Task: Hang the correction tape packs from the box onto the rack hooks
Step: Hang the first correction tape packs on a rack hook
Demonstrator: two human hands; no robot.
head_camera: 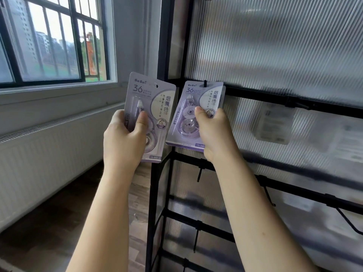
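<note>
My left hand (pixel 123 138) grips a lilac correction tape pack (pixel 157 107) upright, just left of the black rack frame (pixel 164 55), thumb across its front. My right hand (pixel 214 132) pinches a second lilac pack (pixel 188 118) whose top hole sits over a black hook (pixel 205 83) on the upper rack bar (pixel 255 95). That pack hangs tilted, bottom swung left. The box is out of view.
More black hooks (pixel 199 173) stick out from lower bars of the rack, bare. Ribbed translucent panels (pixel 275 46) back the rack, with blurred packs showing behind them. A window (pixel 53 40) and white radiator (pixel 49 154) are at left, above dark wood flooring.
</note>
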